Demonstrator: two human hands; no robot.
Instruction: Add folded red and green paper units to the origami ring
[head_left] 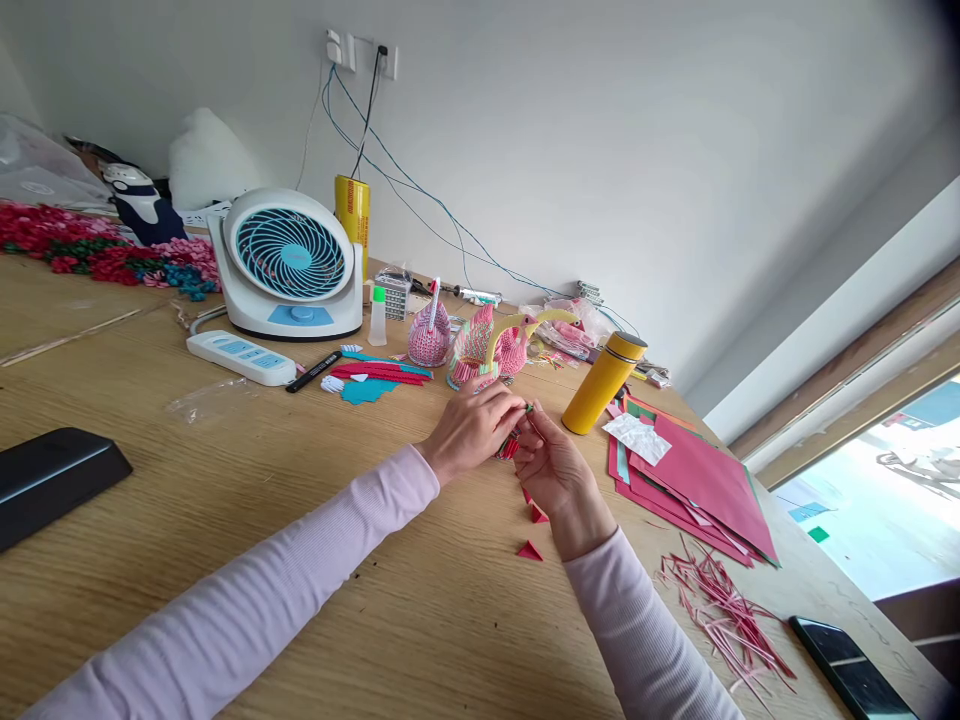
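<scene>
My left hand [474,428] and my right hand [559,475] meet over the table, fingertips close together. Thumb and fingers of the right hand pinch a tiny green paper piece [529,407]. The left hand's fingers are closed beside it; what they grip is hidden. Partly covered by both hands is a red and green folded-paper piece [508,447]. Just below the right hand lie a few small red paper triangles [530,550]. Behind the left hand stand folded-paper swans [472,345], pink and white, with yellow necks, and a purple-pink one [430,335].
A yellow flask [604,382] stands right of my hands, beside stacked red paper sheets [712,470]. Thin paper strips [724,620] and a phone [851,665] lie at the right. Leftward are a fan [292,265], a power strip [240,357] and a small bottle [378,318].
</scene>
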